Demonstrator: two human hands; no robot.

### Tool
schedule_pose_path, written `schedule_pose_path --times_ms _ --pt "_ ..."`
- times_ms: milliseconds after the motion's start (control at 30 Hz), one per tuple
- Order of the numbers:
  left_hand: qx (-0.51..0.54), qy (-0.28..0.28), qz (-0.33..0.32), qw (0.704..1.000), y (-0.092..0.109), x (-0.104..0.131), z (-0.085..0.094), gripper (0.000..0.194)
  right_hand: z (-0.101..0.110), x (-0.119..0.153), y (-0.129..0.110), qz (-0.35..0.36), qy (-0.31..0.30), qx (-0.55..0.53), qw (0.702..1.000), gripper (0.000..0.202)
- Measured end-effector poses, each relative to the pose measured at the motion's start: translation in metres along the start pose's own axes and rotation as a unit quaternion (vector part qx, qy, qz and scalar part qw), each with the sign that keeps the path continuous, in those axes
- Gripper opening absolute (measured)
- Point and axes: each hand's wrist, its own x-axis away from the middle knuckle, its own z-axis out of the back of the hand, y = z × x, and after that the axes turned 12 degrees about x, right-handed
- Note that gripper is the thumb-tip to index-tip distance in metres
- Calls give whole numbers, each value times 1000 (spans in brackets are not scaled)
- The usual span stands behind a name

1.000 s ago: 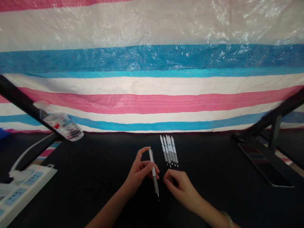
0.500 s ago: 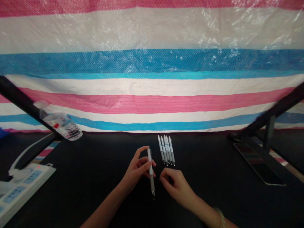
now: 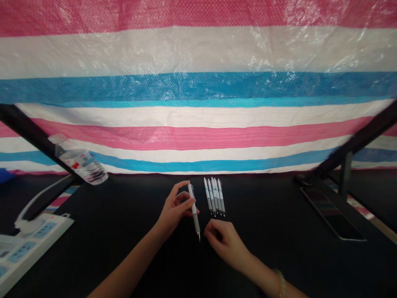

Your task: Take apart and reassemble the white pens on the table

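My left hand (image 3: pixel 178 207) grips a white pen with a grey lower barrel (image 3: pixel 196 219). Its index finger rests on the pen's top end, and the metal tip points down toward me. My right hand (image 3: pixel 223 239) is curled on the black tabletop, to the right of that pen's tip; the fingers are bent in, and whatever may be between them is hidden. Just beyond my right hand, several white and grey pens (image 3: pixel 214 196) lie side by side in a row, tips toward me.
A clear plastic bottle (image 3: pixel 85 165) leans at the back left. At the left edge is a white power strip (image 3: pixel 34 244) with a plug and cable. On the right lies a dark phone (image 3: pixel 331 213). Striped sheeting (image 3: pixel 198 116) hangs behind the black table (image 3: pixel 124 215).
My left hand has moved up and slightly left with the pen, which now tilts more. My right hand stays curled, nearly in the same place.
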Motion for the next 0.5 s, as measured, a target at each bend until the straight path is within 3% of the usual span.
schedule_pose_path --times_ms 133,233,367,500 --pt "-15 -4 -30 999 6 -14 -2 63 0 2 1 17 1 26 1000 15" --pt "-45 -19 -35 998 9 -24 -2 61 2 3 3 60 22 115 991 14" --pt "-140 -8 -28 990 7 -39 2 63 8 1 6 123 43 261 957 13" --pt "-284 0 -46 958 -3 -58 6 59 16 -3 10 157 58 354 920 17"
